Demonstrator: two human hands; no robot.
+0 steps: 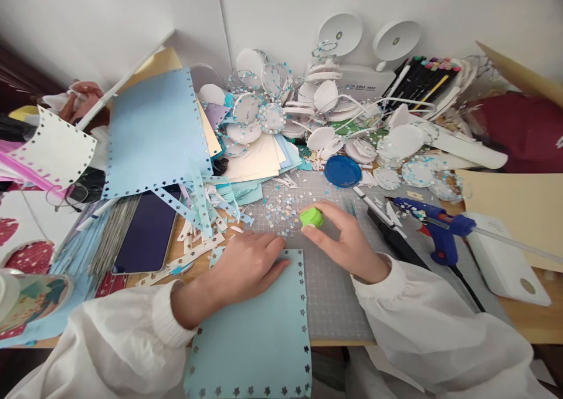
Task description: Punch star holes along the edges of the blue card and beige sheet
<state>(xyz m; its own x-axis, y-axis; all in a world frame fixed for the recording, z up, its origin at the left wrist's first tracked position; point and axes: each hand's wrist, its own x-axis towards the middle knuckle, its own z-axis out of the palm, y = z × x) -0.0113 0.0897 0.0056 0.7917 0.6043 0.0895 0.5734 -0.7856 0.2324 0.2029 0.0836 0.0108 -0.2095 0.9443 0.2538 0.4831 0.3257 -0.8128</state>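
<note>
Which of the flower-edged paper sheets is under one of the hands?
The pale aqua sheet at the front; the left hand rests on it. The blue sheet and white sheet are farther left, untouched.

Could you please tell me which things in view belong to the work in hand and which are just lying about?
Seemingly in use:
pale blue-green sheet with flower-shaped holes along its edges, under the left hand
small green tool, held in the right hand

Apparently just lying about:
blue glue gun
dark phone
round blue lid
</note>
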